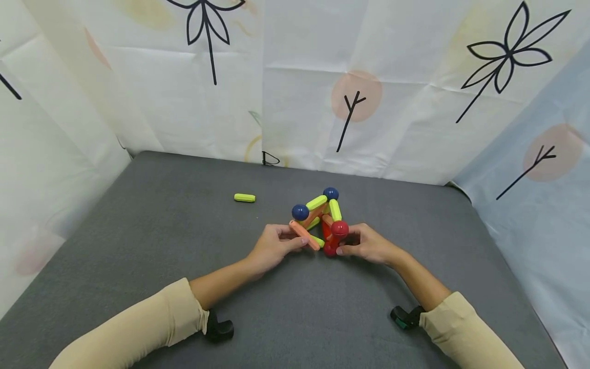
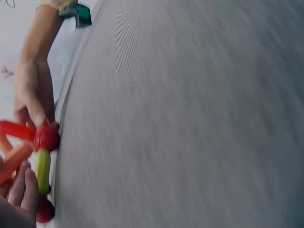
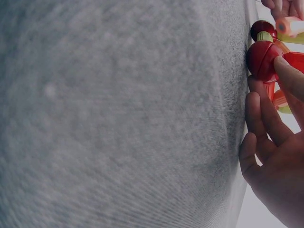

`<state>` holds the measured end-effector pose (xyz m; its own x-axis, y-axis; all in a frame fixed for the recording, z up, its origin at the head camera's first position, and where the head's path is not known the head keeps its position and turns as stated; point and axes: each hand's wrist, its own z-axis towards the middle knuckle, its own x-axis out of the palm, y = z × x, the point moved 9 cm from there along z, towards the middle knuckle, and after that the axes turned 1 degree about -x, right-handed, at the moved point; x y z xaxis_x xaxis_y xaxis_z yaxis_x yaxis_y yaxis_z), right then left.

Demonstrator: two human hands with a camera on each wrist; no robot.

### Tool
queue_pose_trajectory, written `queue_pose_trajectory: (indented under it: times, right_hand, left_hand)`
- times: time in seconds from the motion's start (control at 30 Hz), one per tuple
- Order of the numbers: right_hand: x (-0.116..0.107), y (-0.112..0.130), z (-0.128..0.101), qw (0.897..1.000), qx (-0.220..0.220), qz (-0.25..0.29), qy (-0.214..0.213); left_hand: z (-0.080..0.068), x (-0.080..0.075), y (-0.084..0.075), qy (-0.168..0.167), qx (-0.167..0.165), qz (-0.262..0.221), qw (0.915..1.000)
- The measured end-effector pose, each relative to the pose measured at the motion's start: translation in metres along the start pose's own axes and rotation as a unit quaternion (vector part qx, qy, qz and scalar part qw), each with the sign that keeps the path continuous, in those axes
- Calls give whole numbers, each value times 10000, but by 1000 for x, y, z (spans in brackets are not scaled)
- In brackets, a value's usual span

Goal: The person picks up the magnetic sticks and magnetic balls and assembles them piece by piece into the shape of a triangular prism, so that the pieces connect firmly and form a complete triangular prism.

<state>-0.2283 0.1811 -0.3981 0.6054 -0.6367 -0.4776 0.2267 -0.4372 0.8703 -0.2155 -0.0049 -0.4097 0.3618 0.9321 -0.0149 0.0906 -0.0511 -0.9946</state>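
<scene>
A small frame of rods and balls from a construction toy stands on the grey table. Two blue balls (image 1: pixel 300 212) and a red ball (image 1: pixel 340 228) mark its upper corners, with yellow-green rods (image 1: pixel 335 210) between them. Below the upper red ball sits a lower red ball (image 1: pixel 330 250). My left hand (image 1: pixel 272 249) pinches an orange rod (image 1: pixel 304 234) between thumb and fingers, slanted across the frame's near left side. From the right, my right hand (image 1: pixel 372 246) grips the lower red ball, thumb against it in the right wrist view (image 3: pixel 262 61).
A loose yellow-green rod (image 1: pixel 244 198) lies on the table (image 1: pixel 184 220) behind and left of the frame. White printed cloth (image 1: pixel 299 118) hangs along the table's back edge and both sides. A dark wrist device (image 1: pixel 406 318) sits by each sleeve cuff.
</scene>
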Motion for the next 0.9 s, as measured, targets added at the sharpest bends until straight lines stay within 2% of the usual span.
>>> queue_pose_trajectory:
  times: [0.1,0.2,0.43,0.73,0.9]
  right_hand:
    - [0,1,0,10000,-25,9,-12]
    - [0,1,0,10000,-53,36,-19]
    - [0,1,-1,10000,-73,24,-33]
    - [0,2,-1,9999,-105,17,-59]
    - [1,1,-1,9999,-95,60,-41]
  left_hand:
    - [0,8,-1,-168,-17,-215,9996]
    - [1,16,-2,-199,-24,-175,9996]
    - [5,27,-12,-109,250,564,9980]
    - [6,25,-16,-131,334,1351,9902]
    - [8,26,-17,-196,403,1518,9874]
